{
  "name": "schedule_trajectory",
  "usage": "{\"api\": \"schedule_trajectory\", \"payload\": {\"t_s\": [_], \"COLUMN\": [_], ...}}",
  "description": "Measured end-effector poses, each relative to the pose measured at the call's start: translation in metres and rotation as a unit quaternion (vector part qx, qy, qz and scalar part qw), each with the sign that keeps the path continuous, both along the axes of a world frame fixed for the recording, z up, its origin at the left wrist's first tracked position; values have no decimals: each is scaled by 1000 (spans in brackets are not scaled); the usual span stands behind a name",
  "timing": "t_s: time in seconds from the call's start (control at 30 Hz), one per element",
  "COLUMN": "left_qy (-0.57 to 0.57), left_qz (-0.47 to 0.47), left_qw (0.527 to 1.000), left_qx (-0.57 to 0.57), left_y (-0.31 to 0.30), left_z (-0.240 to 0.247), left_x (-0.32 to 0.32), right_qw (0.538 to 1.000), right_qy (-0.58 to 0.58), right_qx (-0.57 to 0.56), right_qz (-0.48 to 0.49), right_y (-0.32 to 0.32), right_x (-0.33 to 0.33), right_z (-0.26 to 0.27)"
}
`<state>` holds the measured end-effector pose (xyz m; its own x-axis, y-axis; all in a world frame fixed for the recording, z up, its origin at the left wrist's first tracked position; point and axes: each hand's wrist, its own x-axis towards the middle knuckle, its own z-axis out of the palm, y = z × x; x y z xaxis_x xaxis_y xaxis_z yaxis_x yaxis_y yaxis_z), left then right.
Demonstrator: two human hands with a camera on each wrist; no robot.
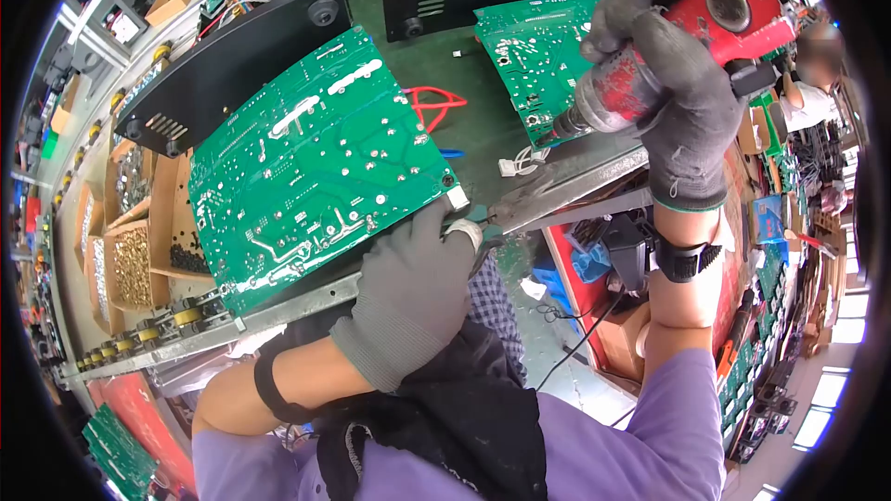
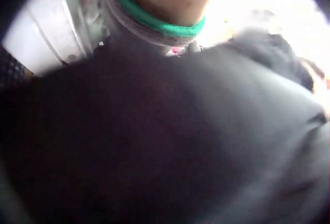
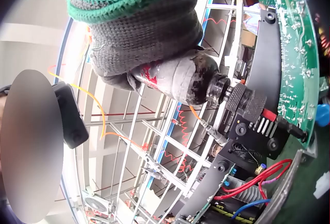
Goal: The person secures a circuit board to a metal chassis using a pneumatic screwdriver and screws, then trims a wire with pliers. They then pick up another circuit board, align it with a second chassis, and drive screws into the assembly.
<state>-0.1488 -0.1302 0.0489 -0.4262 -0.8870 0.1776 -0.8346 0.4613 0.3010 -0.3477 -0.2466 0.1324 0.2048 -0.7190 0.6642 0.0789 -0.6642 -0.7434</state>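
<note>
My gloved right hand point(image 1: 687, 83) grips a red power screwdriver point(image 1: 631, 83). In the right wrist view, its black bit point(image 3: 294, 130) reaches the corner of a green circuit board point(image 3: 296, 64). The same right board point(image 1: 534, 56) stands against a black metal panel in the head view. My gloved left hand point(image 1: 418, 278) is at the near right corner of a larger green circuit board point(image 1: 316, 167), fingertips right at its edge. A white band point(image 1: 466, 230) shows by its fingers; I cannot tell whether they hold something. In the left wrist view, dark cloth covers nearly everything.
Black slotted panels point(image 1: 251, 56) stand behind the boards. Cardboard bins point(image 1: 130, 264) with small screws lie on the left. A metal rail point(image 1: 575, 187) runs along the front edge, with rollers point(image 1: 186, 315) on the left. A white connector point(image 1: 520, 165) and red wires point(image 1: 434, 102) lie between the boards.
</note>
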Motion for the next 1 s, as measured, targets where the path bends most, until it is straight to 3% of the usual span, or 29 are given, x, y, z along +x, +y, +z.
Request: {"api": "schedule_trajectory", "payload": {"t_s": [0.1, 0.3, 0.37, 0.6, 0.7, 1.0], "left_qy": [56, 66, 123, 113, 139, 55], "left_qz": [1, 49, 54, 64, 37, 21], "left_qw": [998, 997, 989, 989, 989, 997], "left_qx": [15, 12, 58, 76, 31, 53], "left_y": [2, 8, 9, 8, 4, -6], "left_z": [0, -5, -4, -8, -13, -10], "left_x": [3, 3, 6, 3, -3, -13], "right_qw": [998, 999, 999, 999, 999, 994], "right_qy": [35, 45, 47, 39, 44, 67], "right_qx": [35, 10, 15, 32, 24, 85], "right_qz": [-38, 1, 10, -2, 11, 25], "right_y": [3, -1, -1, 2, 2, -3], "right_x": [-1, 0, -4, -2, -3, 1], "right_z": [6, 5, 5, 5, 5, 11]}}
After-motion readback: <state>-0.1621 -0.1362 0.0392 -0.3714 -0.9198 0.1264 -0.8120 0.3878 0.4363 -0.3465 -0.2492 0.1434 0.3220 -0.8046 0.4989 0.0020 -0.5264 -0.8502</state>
